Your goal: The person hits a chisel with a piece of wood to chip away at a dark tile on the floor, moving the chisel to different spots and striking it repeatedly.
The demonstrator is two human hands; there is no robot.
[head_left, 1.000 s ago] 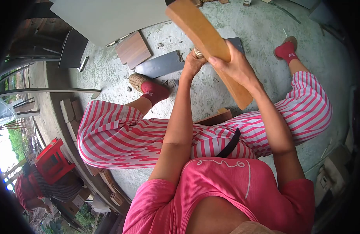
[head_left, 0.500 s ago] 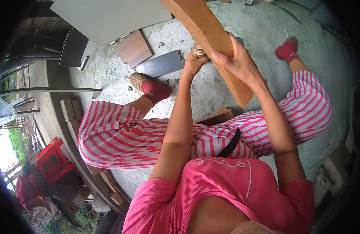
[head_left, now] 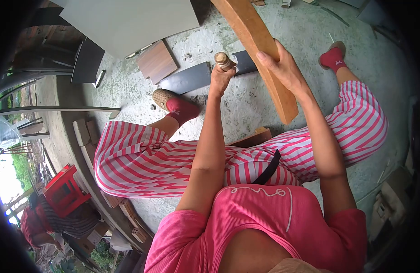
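Observation:
My left hand (head_left: 221,81) is closed around a wooden tool handle (head_left: 222,59) with rings near its rounded end. That end points up toward me, and the rest of the tool is hidden by my fist. My right hand (head_left: 285,70) grips a long, slightly curved wooden board (head_left: 253,34) along its side, thumb on the near face. The board slants from the top of the view down toward my lap, its lower end free in the air. A gap separates the handle from the board.
Grey strips (head_left: 187,78) and a brown wood-look panel (head_left: 157,62) lie on the floor beyond my left foot (head_left: 180,107). A large pale sheet (head_left: 132,25) is at the top left. Near my lap lies a wood block (head_left: 255,136). A red plastic stool (head_left: 64,191) stands beyond the ledge.
My left hand has drawn away from the board, and the handle's end now shows fully. The board has moved a little to the right with my right hand.

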